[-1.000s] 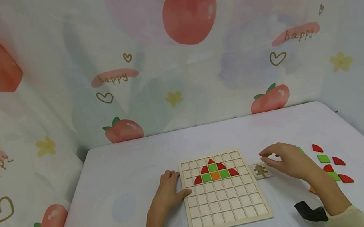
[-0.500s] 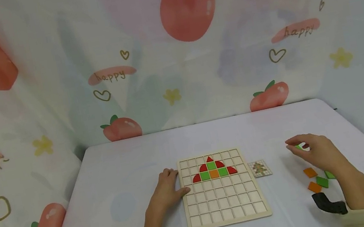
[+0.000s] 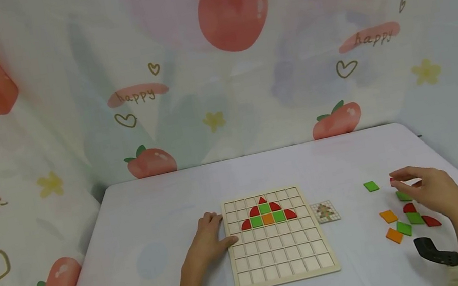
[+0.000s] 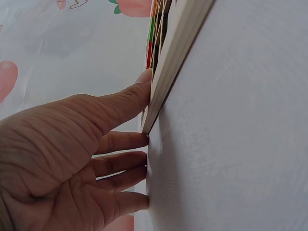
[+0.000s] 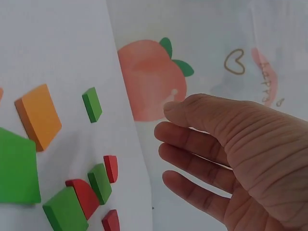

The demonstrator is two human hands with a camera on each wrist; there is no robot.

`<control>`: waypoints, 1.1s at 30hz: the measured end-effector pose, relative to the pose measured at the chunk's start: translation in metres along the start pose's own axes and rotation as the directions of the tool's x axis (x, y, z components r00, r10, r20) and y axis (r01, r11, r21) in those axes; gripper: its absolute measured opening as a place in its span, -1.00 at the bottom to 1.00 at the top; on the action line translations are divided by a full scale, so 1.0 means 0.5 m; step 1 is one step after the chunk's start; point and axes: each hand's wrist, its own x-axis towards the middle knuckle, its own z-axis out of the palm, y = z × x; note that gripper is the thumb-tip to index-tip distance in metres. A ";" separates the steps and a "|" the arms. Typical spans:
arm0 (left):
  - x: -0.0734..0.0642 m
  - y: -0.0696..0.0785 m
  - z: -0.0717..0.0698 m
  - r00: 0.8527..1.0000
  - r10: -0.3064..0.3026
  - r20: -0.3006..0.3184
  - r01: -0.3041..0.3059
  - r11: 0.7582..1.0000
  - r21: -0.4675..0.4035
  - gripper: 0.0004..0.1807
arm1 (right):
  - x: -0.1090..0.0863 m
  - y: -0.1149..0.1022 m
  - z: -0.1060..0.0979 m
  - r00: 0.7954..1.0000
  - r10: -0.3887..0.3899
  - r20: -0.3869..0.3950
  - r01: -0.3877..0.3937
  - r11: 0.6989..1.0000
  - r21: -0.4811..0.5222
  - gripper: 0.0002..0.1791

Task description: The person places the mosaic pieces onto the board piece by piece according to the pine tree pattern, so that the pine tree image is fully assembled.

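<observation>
My left hand (image 3: 206,241) rests against the left edge of a wooden grid board (image 3: 287,276), thumb on its rim and fingers beside it. In the left wrist view the thumb (image 4: 127,98) touches the board's edge (image 4: 168,62). A red, green and orange pattern fills some upper cells, including a central orange square (image 3: 267,219). Over loose tiles at the right hangs my right hand (image 3: 437,188), its fingers relaxed. In the right wrist view nothing shows between thumb and fingers. Below it lie a red quarter-circle tile (image 5: 110,168) and a green square tile (image 5: 99,184).
A small pattern card (image 3: 326,211) lies against the board's right side. Other loose pieces include a green square (image 3: 371,186), an orange square (image 3: 394,235) and a red quarter-circle (image 3: 431,221). A printed cloth wall (image 3: 219,88) stands behind the white table (image 3: 152,202).
My right hand has moved right, from beside the pattern card to above the loose tiles, uncovering several of them. The left hand has stayed at the board's edge.
</observation>
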 end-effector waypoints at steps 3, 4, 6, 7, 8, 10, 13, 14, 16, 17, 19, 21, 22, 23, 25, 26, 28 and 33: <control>0.000 0.000 0.000 1.000 0.009 0.000 -0.009 1.000 -0.003 -0.25 | -0.002 0.021 -0.004 0.998 0.046 0.036 -0.047 0.999 0.007 -0.53; 0.000 0.001 0.000 1.000 0.011 0.000 -0.011 1.000 -0.005 -0.25 | -0.004 0.028 -0.005 0.997 0.057 0.043 -0.057 0.998 0.011 -0.52; 0.000 0.001 0.000 1.000 0.016 0.000 -0.016 1.000 -0.008 -0.26 | -0.006 0.040 -0.008 0.995 0.075 0.060 -0.077 0.997 0.015 -0.51; 0.000 0.002 0.001 1.000 0.017 0.000 -0.017 1.000 -0.007 -0.26 | -0.007 0.046 -0.009 0.994 0.082 0.067 -0.083 0.996 0.015 -0.50; 0.000 0.002 0.000 1.000 0.018 0.000 -0.018 1.000 -0.007 -0.25 | -0.007 0.051 -0.011 0.993 0.090 0.077 -0.092 0.996 0.014 -0.48; 0.000 0.002 0.000 1.000 0.014 -0.001 -0.014 1.000 -0.007 -0.25 | -0.007 0.059 -0.011 0.990 0.105 0.095 -0.107 0.994 0.012 -0.46; 0.001 0.003 0.000 1.000 0.004 -0.001 -0.004 1.000 -0.004 -0.25 | -0.006 0.067 -0.006 0.987 0.112 0.113 -0.113 0.994 0.005 -0.44; 0.001 0.003 -0.001 1.000 0.002 0.000 -0.002 1.000 -0.002 -0.25 | -0.005 0.068 -0.004 0.986 0.114 0.121 -0.116 0.993 0.006 -0.44; 0.001 0.003 -0.001 1.000 -0.007 0.002 0.007 1.000 0.001 -0.25 | -0.003 0.069 0.002 0.985 0.116 0.128 -0.118 0.993 0.007 -0.46; 0.001 0.003 -0.001 1.000 -0.010 0.003 0.010 1.000 0.001 -0.25 | -0.001 0.070 0.005 0.984 0.119 0.133 -0.121 0.993 0.007 -0.47; 0.001 0.003 -0.001 1.000 -0.012 0.004 0.012 1.000 0.006 -0.24 | 0.002 0.072 0.008 0.981 0.127 0.146 -0.129 0.992 0.005 -0.48; 0.000 0.002 0.000 1.000 -0.017 0.005 0.017 1.000 0.008 -0.24 | 0.004 0.073 0.013 0.981 0.134 0.143 -0.135 0.991 -0.004 -0.50; -0.001 0.001 0.000 1.000 -0.016 0.004 0.016 1.000 0.010 -0.23 | 0.005 0.074 0.015 0.980 0.137 0.144 -0.138 0.990 -0.007 -0.51; -0.001 0.001 0.000 1.000 -0.013 0.003 0.013 1.000 0.010 -0.23 | 0.005 0.075 0.017 0.979 0.144 0.143 -0.145 0.989 -0.006 -0.51; -0.001 0.000 0.000 1.000 -0.008 -0.001 0.008 1.000 0.010 -0.24 | 0.006 0.077 0.022 0.979 0.151 0.140 -0.152 0.988 -0.003 -0.51; -0.001 -0.001 0.001 1.000 -0.007 -0.002 0.007 1.000 0.008 -0.24 | 0.006 0.077 0.025 0.979 0.154 0.136 -0.155 0.988 -0.002 -0.51; -0.001 -0.001 0.001 1.000 -0.002 -0.004 0.002 1.000 0.009 -0.24 | 0.007 0.077 0.029 0.979 0.158 0.129 -0.159 0.987 -0.001 -0.50; 0.001 -0.001 0.001 1.000 0.001 0.002 -0.001 1.000 0.009 -0.24 | 0.011 0.076 0.036 0.981 0.149 0.121 -0.148 0.989 -0.014 -0.52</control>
